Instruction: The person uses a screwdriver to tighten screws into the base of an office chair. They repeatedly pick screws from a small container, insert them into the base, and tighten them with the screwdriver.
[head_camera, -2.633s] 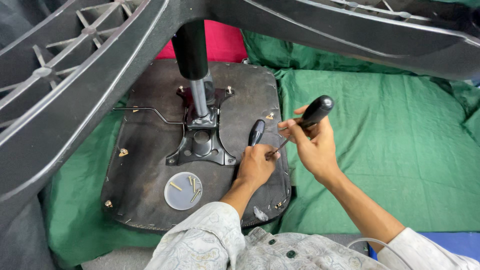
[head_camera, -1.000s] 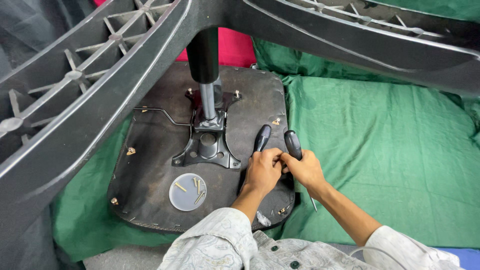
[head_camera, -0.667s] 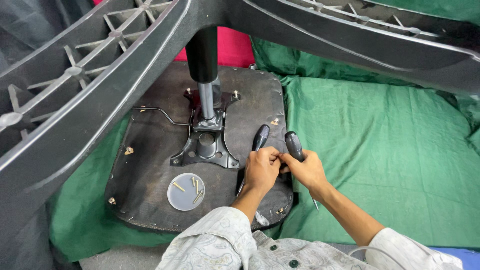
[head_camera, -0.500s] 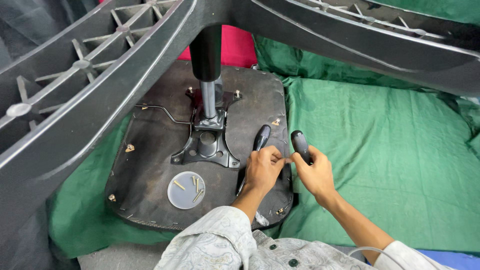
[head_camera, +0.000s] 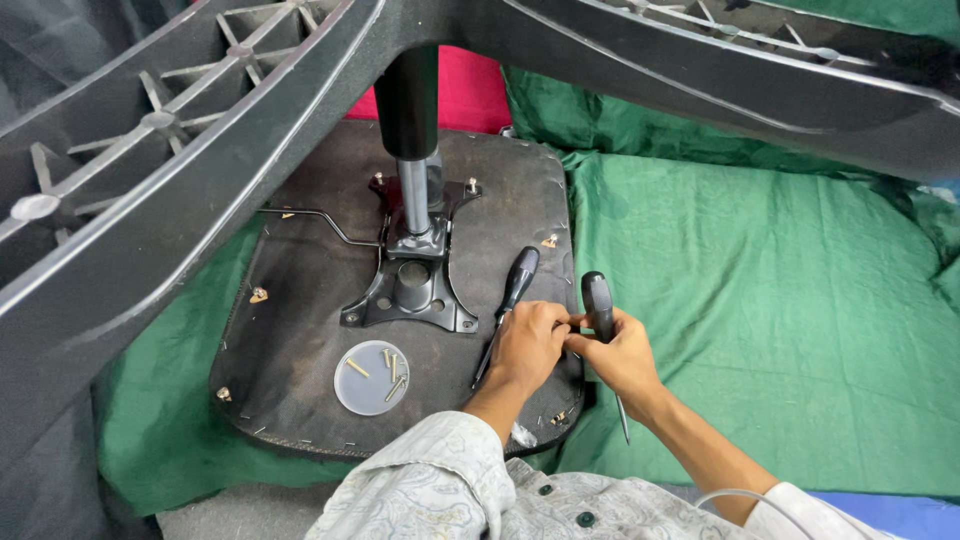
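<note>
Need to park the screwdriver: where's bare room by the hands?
Free: green cloth right of the right hand. Also bare seat underside left of the metal plate. Crowded: hands, second screwdriver, screw dish.

Chair base (head_camera: 200, 150) overhead; green cloth (head_camera: 760, 300) rightward open.

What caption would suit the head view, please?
Both hands, left hand and right hand, meet at a screwdriver over an upturned chair seat.

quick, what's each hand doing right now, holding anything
Left hand: fingers curled beside the lying screwdriver; whether it grips anything cannot be told.
Right hand: closed around an upright black-handled screwdriver.
</note>
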